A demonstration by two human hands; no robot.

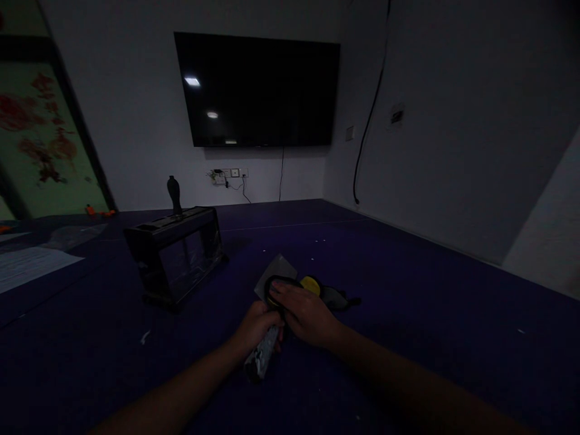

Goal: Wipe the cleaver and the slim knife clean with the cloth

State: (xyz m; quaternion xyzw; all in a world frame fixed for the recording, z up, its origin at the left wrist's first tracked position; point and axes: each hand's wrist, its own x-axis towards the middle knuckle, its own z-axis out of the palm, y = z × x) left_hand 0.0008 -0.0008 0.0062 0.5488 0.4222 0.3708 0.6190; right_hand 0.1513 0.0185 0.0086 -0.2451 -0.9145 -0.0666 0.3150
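Note:
My left hand (pixel 258 326) is closed around the pale, smeared handle of a putty knife (pixel 258 362). The knife's flat grey blade (pixel 280 267) points away from me. My right hand (pixel 308 314) grips a black-rimmed piece with yellow inside (pixel 270 284), pressed against the knife near the base of its blade. What this piece is, I cannot make out in the dim light. Just beyond my right hand, a yellow round part with a dark rim (pixel 311 285) lies beside a grey piece with a dark end (pixel 335 299).
A dark open-sided box frame (pixel 170 232) with a vase-shaped handle (pixel 174 194) stands left on the purple floor (pixel 385 374). Papers (pixel 31 266) and clear plastic (pixel 75 235) lie farther left. White scraps dot the floor. A television (pixel 263 90) and hanging cable (pixel 371 115) are on the walls.

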